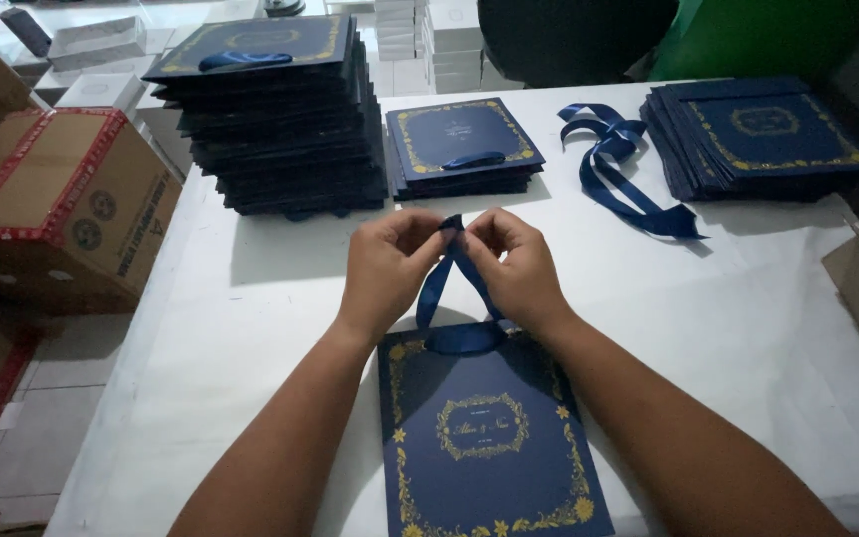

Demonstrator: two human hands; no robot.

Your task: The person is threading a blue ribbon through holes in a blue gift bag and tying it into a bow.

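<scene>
Tying the ribbon handle on a navy paper bag

My left hand (pixel 387 267) and right hand (pixel 515 267) had their fingers pinched on the blue ribbon (pixel 454 288) of the one flat gift bag (pixel 489 438) lying before me on the white counter (pixel 251 288) — three stacks of like bags stood beyond: tall (pixel 275 119), low (pixel 461 149), and right (pixel 753 134). One loose ribbon bundle (pixel 618 164) lay between — a cardboard box (pixel 52 199) sat closed at left.

The navy bag (pixel 489 438) is cut off by the bottom edge. Fingertips (pixel 437 231) hide the ribbon (pixel 454 288) ends. The cardboard box (pixel 47 204) runs past the left edge.
</scene>
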